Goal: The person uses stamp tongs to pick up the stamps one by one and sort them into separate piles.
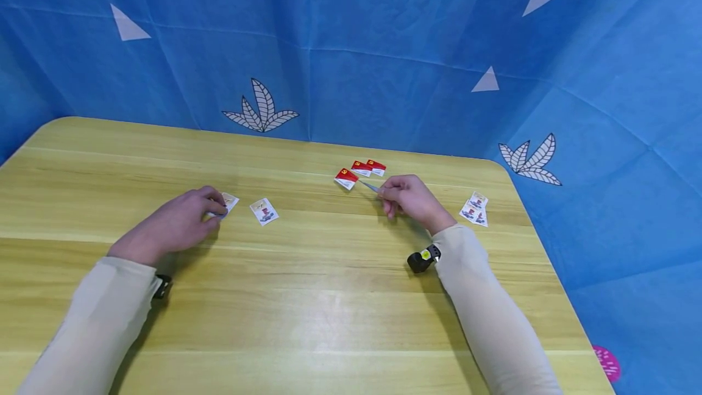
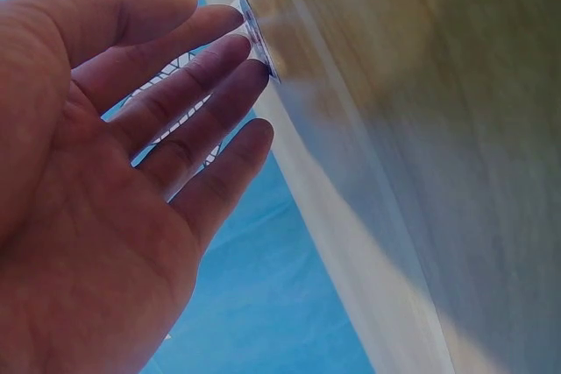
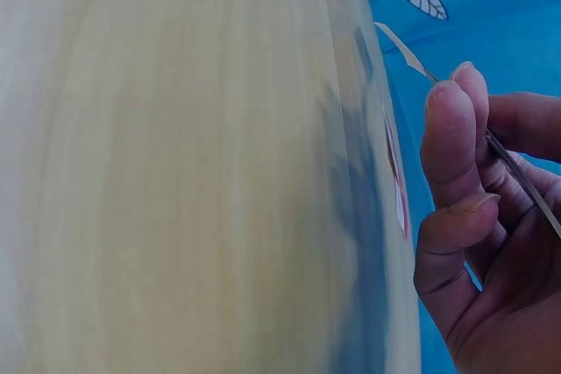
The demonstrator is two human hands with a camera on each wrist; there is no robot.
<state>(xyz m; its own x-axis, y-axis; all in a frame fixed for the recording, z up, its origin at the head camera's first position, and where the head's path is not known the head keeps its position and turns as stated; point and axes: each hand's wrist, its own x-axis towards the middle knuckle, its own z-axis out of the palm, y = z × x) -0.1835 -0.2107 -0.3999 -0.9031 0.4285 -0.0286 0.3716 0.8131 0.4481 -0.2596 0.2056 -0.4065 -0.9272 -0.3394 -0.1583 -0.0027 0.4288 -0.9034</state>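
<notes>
My right hand (image 1: 410, 199) grips slim metal tweezers (image 1: 370, 186) between thumb and fingers. At their tip is a small red-and-white stamp (image 1: 347, 179) with a yellow emblem, seen nearly edge-on in the right wrist view as a thin slip (image 3: 399, 45) held off the table. Two similar red stamps (image 1: 361, 168) lie just behind it, partly overlapping. On the left, fairly straight fingers of my left hand (image 1: 181, 221) touch a white printed stamp (image 1: 231, 200), partly hidden by them. Another white stamp (image 1: 265, 212) lies to its right.
Several white printed stamps (image 1: 476, 207) overlap in a group on the right side of the wooden table (image 1: 307, 309). A blue patterned cloth (image 1: 384, 90) hangs behind the table's back edge and along its right side.
</notes>
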